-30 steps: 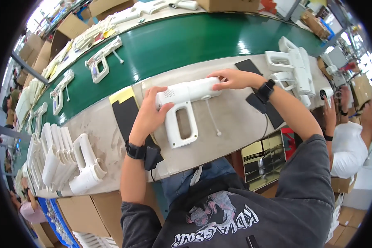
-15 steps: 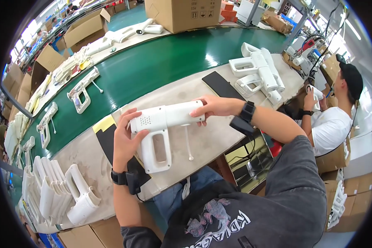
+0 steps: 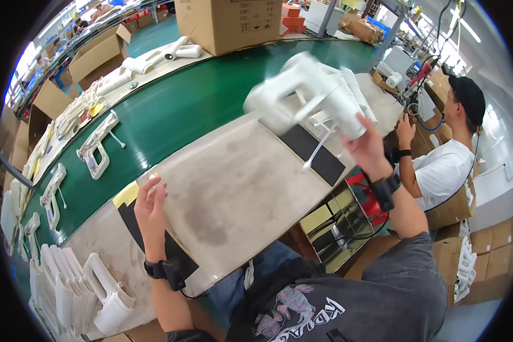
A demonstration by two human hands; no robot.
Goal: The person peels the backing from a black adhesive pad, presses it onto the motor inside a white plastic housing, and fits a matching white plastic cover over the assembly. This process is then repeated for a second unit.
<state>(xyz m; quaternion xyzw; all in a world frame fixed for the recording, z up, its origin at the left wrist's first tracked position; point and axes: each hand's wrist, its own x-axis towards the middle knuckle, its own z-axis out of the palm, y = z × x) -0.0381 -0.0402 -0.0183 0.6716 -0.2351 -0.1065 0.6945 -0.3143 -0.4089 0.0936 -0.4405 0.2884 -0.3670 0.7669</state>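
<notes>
My right hand [image 3: 369, 149] grips a white plastic toy gun [image 3: 316, 91] by its barrel end. The gun is tilted, smeared by motion, and held up over the far right of the work surface, with a thin white rod or cord hanging from it. Behind it, more white gun bodies [image 3: 356, 91] lie partly hidden. My left hand [image 3: 151, 208] hovers near the left edge of the mat [image 3: 233, 176], fingers loosely bent and apart, with nothing in it.
White shell halves [image 3: 68, 279] stand stacked at the near left. Open gun halves [image 3: 100, 145] with inner parts lie on the green belt [image 3: 182, 102]. A large carton [image 3: 233, 25] sits beyond it. A co-worker [image 3: 444, 154] sits at the right.
The toy gun has left the middle of the mat and swung up to the far right in my right hand. My left hand has let go of it and drawn left.
</notes>
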